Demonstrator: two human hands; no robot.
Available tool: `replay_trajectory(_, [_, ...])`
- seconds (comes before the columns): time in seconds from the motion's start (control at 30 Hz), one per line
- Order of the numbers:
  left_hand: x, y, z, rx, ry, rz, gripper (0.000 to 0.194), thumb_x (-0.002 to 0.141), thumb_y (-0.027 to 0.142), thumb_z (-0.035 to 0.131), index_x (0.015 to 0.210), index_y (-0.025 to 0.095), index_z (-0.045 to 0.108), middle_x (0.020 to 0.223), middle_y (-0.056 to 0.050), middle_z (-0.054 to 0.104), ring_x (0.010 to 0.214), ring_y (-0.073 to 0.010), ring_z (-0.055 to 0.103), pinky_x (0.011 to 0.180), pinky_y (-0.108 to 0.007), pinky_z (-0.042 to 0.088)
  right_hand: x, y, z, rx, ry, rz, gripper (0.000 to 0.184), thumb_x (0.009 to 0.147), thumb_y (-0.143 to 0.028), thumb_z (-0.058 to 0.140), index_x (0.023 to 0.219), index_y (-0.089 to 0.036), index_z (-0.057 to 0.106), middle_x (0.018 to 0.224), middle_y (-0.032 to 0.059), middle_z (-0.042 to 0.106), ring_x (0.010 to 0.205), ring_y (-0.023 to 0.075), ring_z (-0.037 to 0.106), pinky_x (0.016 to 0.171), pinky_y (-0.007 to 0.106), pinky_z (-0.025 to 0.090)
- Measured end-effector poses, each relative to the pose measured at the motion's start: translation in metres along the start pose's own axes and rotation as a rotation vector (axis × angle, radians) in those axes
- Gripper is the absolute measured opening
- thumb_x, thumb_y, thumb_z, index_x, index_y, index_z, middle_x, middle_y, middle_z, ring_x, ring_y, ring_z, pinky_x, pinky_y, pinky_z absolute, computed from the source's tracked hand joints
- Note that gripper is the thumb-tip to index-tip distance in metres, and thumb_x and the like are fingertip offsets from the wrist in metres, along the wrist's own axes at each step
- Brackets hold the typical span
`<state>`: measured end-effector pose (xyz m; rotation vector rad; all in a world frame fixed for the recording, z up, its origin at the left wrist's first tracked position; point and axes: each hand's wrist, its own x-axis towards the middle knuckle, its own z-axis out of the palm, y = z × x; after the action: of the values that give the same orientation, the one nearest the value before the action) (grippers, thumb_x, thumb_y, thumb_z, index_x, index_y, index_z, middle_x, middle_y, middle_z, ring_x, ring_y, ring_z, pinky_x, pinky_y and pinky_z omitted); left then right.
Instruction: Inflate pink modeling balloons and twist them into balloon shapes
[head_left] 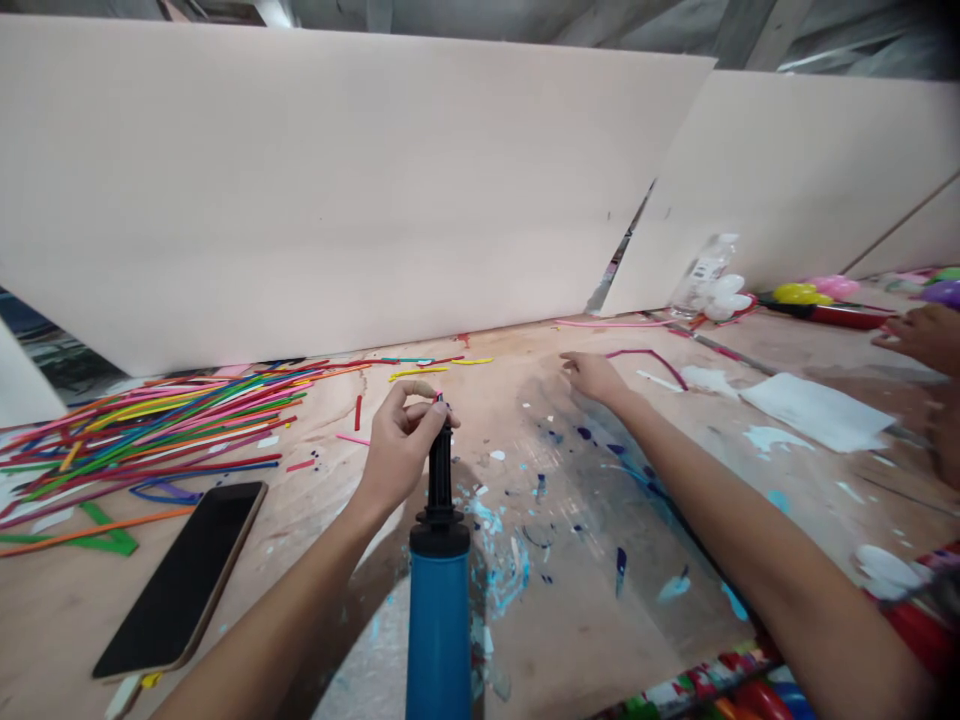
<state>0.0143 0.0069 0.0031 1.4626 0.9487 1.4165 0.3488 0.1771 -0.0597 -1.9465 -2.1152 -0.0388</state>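
A blue hand balloon pump [439, 630] points away from me at the lower middle, with a black nozzle [441, 470]. My left hand [401, 440] is closed at the nozzle's tip, thumb and fingers pinched together. A tiny bit of pink shows between them; the rest of it is hidden by the fingers. Farther right, my right hand [596, 380] is low over the table with its index finger stretched out to the left. Just behind it lies a thin dark-red modelling balloon [656, 358], bent on the table; I see no grip on it.
Many uninflated long balloons [187, 420] lie heaped at left, near a phone [184, 580]. White boards [337, 190] stand along the back. At right are a plastic bottle [705, 275], white paper [821, 410] and another person's hand [922, 335]. Paint marks the table [555, 640].
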Motion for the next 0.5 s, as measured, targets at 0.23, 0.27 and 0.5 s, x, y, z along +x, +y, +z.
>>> replay_trajectory(0.23, [-0.002, 0.002, -0.001, -0.003, 0.003, -0.005, 0.023, 0.084, 0.034, 0.060, 0.094, 0.021, 0.045, 0.067, 0.001, 0.067, 0.062, -0.0112, 0.058, 0.059, -0.022, 0.044, -0.012, -0.076, 0.000, 0.069, 0.055, -0.368, 0.042, 0.090, -0.019, 0.044, 0.131, -0.019, 0.055, 0.099, 0.0039, 0.073, 0.097, 0.0161, 0.064, 0.108, 0.032, 0.032])
replay_trajectory(0.27, [-0.002, 0.003, -0.001, -0.004, 0.003, -0.004, 0.023, 0.084, 0.034, 0.060, 0.094, 0.020, 0.045, 0.067, 0.001, 0.067, 0.062, -0.0114, 0.058, 0.059, -0.022, 0.044, -0.012, -0.074, -0.004, 0.054, 0.089, -0.339, 0.041, 0.093, -0.023, 0.041, 0.131, -0.018, 0.054, 0.098, 0.0057, 0.073, 0.096, 0.0174, 0.064, 0.106, 0.033, 0.034])
replay_trajectory(0.5, [0.000, 0.009, -0.003, -0.001, 0.008, -0.005, 0.027, 0.081, 0.038, 0.062, 0.092, 0.020, 0.045, 0.066, 0.000, 0.067, 0.060, -0.0137, 0.060, 0.057, -0.024, 0.043, -0.017, 0.033, -0.016, -0.127, 0.193, 0.286, 0.053, 0.084, -0.021, 0.045, 0.133, 0.000, 0.045, 0.122, 0.0316, 0.056, 0.124, 0.0440, 0.043, 0.098, 0.061, 0.030])
